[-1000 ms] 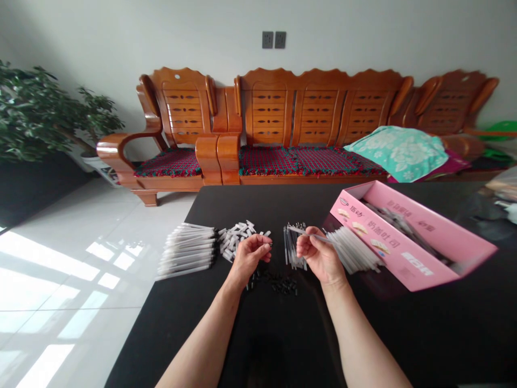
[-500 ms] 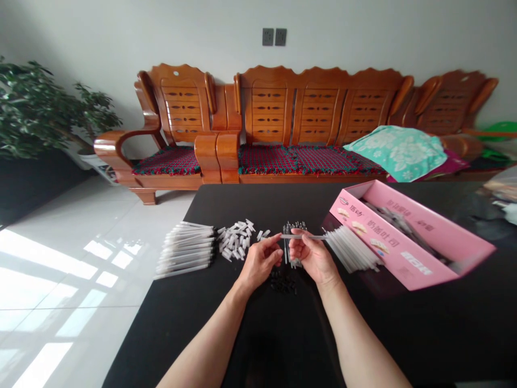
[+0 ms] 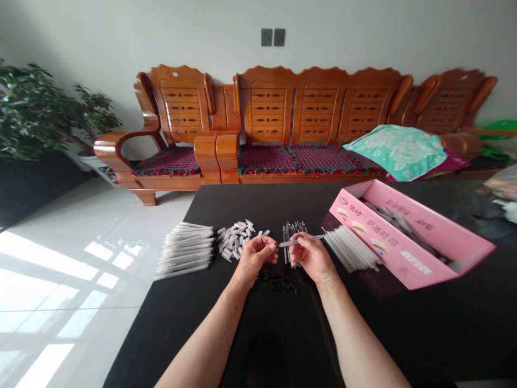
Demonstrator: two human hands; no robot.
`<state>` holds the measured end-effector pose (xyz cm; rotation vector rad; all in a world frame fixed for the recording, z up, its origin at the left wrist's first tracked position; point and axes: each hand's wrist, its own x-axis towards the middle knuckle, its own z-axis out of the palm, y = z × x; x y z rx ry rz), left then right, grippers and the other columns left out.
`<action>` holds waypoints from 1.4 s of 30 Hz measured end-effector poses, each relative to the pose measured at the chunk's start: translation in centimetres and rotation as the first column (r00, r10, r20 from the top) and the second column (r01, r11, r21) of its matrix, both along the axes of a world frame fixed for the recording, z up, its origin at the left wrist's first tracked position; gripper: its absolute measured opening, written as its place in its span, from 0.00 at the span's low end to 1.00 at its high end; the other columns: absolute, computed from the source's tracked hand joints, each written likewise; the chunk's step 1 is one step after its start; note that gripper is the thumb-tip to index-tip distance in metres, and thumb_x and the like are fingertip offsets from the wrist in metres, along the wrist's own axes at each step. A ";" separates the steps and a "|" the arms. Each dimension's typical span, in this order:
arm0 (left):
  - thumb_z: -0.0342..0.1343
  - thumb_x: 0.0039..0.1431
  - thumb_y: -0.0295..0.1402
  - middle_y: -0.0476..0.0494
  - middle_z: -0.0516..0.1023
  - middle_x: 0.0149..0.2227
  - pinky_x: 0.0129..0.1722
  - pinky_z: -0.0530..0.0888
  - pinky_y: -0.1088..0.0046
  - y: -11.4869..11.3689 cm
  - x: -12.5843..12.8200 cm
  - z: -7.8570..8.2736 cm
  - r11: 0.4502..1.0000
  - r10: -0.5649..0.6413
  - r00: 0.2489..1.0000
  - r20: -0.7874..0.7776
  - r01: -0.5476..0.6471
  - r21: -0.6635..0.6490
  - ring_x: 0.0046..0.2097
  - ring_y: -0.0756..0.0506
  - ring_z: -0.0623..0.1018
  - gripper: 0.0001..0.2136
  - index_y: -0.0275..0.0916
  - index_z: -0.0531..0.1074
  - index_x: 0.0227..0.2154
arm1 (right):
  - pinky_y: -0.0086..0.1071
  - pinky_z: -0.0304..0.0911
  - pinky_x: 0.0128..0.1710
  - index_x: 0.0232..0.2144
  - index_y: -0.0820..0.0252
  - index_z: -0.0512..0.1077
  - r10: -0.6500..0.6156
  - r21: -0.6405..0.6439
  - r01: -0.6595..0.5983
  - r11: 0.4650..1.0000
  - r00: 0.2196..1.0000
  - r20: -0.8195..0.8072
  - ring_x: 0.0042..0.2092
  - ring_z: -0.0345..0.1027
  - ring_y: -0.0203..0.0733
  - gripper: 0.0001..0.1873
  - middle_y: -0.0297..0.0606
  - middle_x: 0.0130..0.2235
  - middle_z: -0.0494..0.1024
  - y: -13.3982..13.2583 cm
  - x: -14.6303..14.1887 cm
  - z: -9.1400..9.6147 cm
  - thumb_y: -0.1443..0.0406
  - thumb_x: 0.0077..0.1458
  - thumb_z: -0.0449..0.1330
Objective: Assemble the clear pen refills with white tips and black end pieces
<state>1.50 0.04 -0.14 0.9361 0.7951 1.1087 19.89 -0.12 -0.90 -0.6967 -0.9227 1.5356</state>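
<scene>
My right hand (image 3: 313,257) pinches a thin white pen barrel (image 3: 301,241), held level and pointing left. My left hand (image 3: 255,256) is closed just off the barrel's left tip, with a small piece pinched in its fingertips that I cannot name. Both hands hover over a heap of small black parts (image 3: 278,281) on the black table (image 3: 404,334). Behind the hands lie a bundle of dark refills (image 3: 291,233), a pile of white caps (image 3: 236,237), a stack of finished white pens (image 3: 188,249) at the left and a row of white barrels (image 3: 351,248) at the right.
A pink cardboard box (image 3: 407,245) lies tilted at the right, with more parts inside. Beyond the table stand a wooden sofa set (image 3: 299,124) with red cushions and a teal cloth (image 3: 398,151). A potted plant (image 3: 44,113) is at the left, by the white tiled floor.
My right hand brought the barrel left toward my left hand. The two hands closed in together half a second ago and have now drawn slightly apart.
</scene>
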 end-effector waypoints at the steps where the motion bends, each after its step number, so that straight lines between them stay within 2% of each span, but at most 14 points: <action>1: 0.69 0.48 0.41 0.46 0.77 0.28 0.28 0.73 0.76 0.0 0.0 0.0 1.000 -0.002 1.000 -0.001 0.002 0.004 0.27 0.52 0.75 0.17 0.33 0.73 0.33 | 0.29 0.69 0.19 0.35 0.62 0.75 0.004 0.003 -0.004 1.000 1.000 0.005 0.21 0.71 0.37 0.09 0.36 0.25 0.79 0.0 0.0 0.0 0.61 0.56 0.63; 17: 0.69 0.47 0.41 0.47 0.75 0.26 0.27 0.74 0.76 0.0 0.0 0.4 0.999 0.015 0.998 -0.054 -0.014 0.033 0.26 0.51 0.75 0.17 0.33 0.74 0.30 | 0.29 0.69 0.19 0.35 0.61 0.74 0.003 -0.016 -0.003 1.000 0.999 0.043 0.21 0.71 0.37 0.09 0.36 0.26 0.79 -0.1 0.0 0.0 0.60 0.56 0.63; 29: 0.68 0.49 0.39 0.47 0.74 0.23 0.27 0.74 0.75 0.1 0.1 -0.1 0.997 0.039 0.996 -0.080 -0.034 0.064 0.26 0.50 0.74 0.15 0.33 0.73 0.30 | 0.30 0.70 0.19 0.35 0.62 0.74 -0.006 -0.010 0.006 1.000 0.997 0.072 0.21 0.72 0.38 0.09 0.37 0.26 0.80 -0.2 -0.3 0.2 0.61 0.56 0.63; 36: 0.67 0.49 0.36 0.49 0.74 0.24 0.27 0.72 0.78 -0.1 0.5 -0.4 0.979 0.117 0.987 -0.114 -0.095 0.182 0.26 0.52 0.74 0.12 0.33 0.72 0.29 | 0.30 0.72 0.20 0.34 0.64 0.75 -0.049 -0.034 0.051 0.998 0.996 0.080 0.21 0.73 0.38 0.11 0.38 0.26 0.80 -0.2 -0.6 0.0 0.59 0.55 0.64; 42: 0.66 0.50 0.41 0.49 0.75 0.27 0.27 0.73 0.78 -0.1 0.6 -0.3 0.972 0.138 0.979 -0.151 -0.105 0.212 0.26 0.51 0.75 0.16 0.34 0.73 0.35 | 0.29 0.73 0.20 0.34 0.64 0.76 -0.059 -0.068 0.063 0.996 0.996 0.061 0.22 0.74 0.38 0.12 0.38 0.26 0.81 -0.1 -0.6 -0.1 0.59 0.55 0.65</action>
